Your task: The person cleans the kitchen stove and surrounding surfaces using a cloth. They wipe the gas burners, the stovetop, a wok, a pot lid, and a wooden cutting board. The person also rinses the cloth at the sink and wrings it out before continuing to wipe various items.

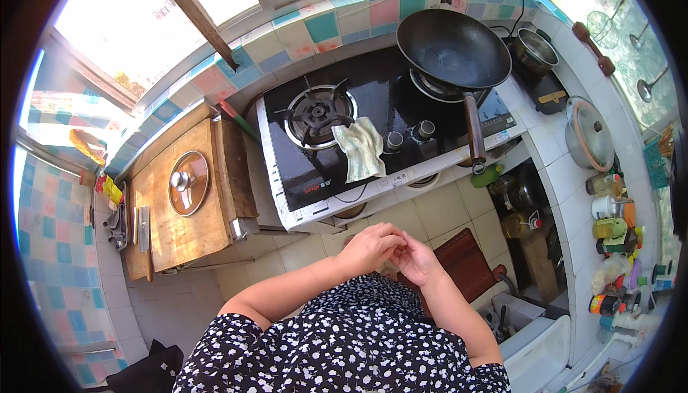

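Observation:
My left hand (373,247) and my right hand (418,260) meet in front of my body, close to the stove's front edge. The fingers of both are curled and pressed together; whether anything sits between them is hidden. Beyond them is a black gas stove (308,172) with two burners. A striped, pale cloth (363,151) lies on its front part, draping toward the edge beside the knobs. On the right burner rests a black wok (448,53), its wooden handle (474,126) pointing toward me. The left burner (319,111) has a bare pan support.
Left stands a wooden worktop (158,232) bearing a glass lid (192,196) and a knife (144,228). At right are a steel pot (536,50), a lidded pan (590,133) and several bottles and jars (609,228). A dark red stool (462,264) stands below my right hand.

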Tool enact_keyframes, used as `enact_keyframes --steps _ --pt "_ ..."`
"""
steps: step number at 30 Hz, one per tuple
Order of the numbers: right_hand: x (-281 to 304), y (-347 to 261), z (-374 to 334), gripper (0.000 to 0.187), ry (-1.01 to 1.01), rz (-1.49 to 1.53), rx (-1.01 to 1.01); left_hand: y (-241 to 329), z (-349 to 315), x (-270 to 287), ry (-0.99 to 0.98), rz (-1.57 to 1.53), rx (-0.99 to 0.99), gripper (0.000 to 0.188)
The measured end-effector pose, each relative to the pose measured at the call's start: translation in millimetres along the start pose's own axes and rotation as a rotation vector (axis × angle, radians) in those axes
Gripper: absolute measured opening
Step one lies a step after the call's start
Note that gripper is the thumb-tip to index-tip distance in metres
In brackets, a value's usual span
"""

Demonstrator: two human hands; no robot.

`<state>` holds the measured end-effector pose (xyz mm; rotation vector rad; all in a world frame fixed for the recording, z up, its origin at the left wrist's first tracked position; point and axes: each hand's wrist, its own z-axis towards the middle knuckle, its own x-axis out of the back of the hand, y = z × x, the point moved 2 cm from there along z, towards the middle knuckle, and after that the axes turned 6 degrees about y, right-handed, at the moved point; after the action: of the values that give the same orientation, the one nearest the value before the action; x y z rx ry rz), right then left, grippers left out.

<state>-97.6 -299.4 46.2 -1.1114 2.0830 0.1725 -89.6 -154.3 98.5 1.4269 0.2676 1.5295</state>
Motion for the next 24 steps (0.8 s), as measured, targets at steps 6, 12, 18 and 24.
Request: enact_keyframes --steps 6,12,18,24 --pt "40.0 -13.9 9.4 0.024 0.057 0.085 0.014 -87.4 81.9 37.1 0.229 0.522 0.072 0.055" --pt "68.3 -35.5 9.7 0.022 0.151 0.174 0.073 -151.4 79.1 14.1 0.009 0.688 0.219 0.07" --pt "72.0 -90.5 23.8 0.02 0.207 0.294 0.229 -145.1 84.1 16.3 -0.102 0.529 -0.06 0.059" --pt "75.3 -136.0 -1.7 0.022 0.171 0.339 0.358 -131.7 112.6 6.0 -0.208 0.402 -0.228 0.057"
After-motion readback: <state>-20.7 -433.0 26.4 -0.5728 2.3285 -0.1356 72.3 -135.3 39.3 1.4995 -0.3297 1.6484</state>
